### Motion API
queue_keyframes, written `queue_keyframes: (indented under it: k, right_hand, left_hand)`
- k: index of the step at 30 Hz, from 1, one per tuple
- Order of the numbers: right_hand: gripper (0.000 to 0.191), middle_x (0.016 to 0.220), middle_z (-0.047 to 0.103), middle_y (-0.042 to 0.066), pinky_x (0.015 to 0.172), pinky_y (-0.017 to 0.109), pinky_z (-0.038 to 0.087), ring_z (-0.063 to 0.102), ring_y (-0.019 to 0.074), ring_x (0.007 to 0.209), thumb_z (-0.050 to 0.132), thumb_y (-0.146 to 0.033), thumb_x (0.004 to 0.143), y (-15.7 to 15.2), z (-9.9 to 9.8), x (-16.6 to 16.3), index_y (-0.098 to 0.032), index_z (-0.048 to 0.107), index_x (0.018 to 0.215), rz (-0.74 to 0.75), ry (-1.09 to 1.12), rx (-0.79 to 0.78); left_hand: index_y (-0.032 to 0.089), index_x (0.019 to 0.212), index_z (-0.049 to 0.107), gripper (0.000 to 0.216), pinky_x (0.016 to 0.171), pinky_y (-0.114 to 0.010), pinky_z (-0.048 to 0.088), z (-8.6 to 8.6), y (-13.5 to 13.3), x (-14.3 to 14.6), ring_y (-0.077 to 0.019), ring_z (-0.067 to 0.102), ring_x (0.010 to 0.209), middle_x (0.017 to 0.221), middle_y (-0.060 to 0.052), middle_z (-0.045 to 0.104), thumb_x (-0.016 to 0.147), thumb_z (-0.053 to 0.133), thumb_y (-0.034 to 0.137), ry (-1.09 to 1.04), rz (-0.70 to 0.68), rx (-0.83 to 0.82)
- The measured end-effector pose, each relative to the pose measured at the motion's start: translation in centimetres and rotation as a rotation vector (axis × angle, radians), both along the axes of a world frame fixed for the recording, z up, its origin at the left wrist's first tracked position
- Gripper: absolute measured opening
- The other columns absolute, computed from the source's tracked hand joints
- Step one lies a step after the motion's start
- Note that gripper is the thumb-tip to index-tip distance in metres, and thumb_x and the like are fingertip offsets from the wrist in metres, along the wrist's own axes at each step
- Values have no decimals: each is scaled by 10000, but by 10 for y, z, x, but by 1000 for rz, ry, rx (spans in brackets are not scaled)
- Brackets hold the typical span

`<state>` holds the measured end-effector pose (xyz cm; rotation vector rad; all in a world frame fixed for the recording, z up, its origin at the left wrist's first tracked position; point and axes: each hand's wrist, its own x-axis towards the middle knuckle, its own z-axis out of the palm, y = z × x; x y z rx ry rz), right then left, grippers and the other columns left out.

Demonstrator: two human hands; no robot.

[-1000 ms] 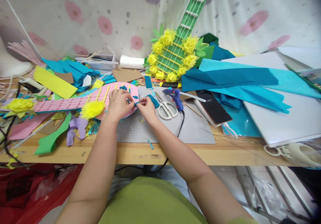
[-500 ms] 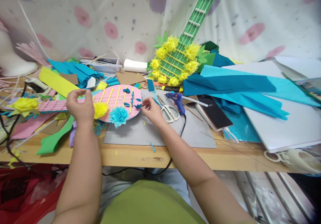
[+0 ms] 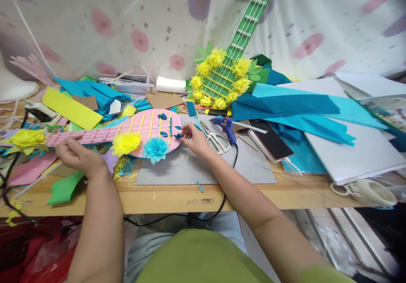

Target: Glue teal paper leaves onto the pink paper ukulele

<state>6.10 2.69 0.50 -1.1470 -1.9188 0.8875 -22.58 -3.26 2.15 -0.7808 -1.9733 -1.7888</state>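
1. The wooden counter (image 3: 177, 199) runs across the view, carrying everything below.
2. A gray mat (image 3: 247, 164) lies flat on it.
3. The pink guitar (image 3: 146, 131) lies with its rounded body over the mat's left part, neck pointing left.
4. The left hand (image 3: 80, 157) is curled beside the guitar's neck; whether it grips anything, one cannot tell.
5. The right hand (image 3: 194, 140) is at the body's right end, fingers bent and close together; whether they pinch anything is unclear.
6. A blue glue gun (image 3: 226, 128) lies beside white-handled scissors (image 3: 212, 134).
7. Small dark-blue pieces (image 3: 162, 116) dot the body.
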Motion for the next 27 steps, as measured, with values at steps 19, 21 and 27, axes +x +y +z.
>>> queue_keyframes:
  k: [19,21,27]
  right_hand:
    - [255,822,645,-21,721,294,460,560,125,691,548,-151,682,-4,-3,0,-235,474,911,-14,83,-13]
    - [257,817,640,-21,724,293,461,561,124,690,551,-148,679,-5,-2,-2,-233,476,910,-9,98,-16]
    - [274,809,639,-33,720,294,458,564,123,688,557,-146,676,-5,-2,-5,-243,478,920,-25,86,-26]
  left_hand:
    - [208,724,314,184,729,-214,435,-8,-2,-5,-103,479,691,748,3,442,828,240,76,-120,40,-81]
    - [204,723,323,183,728,-215,433,-9,-2,-6,-101,471,685,739,7,436,828,244,77,-112,32,-73]
    - [207,710,324,182,724,-241,442,-10,-1,-6,-108,478,677,723,9,446,826,265,80,-101,23,-40]
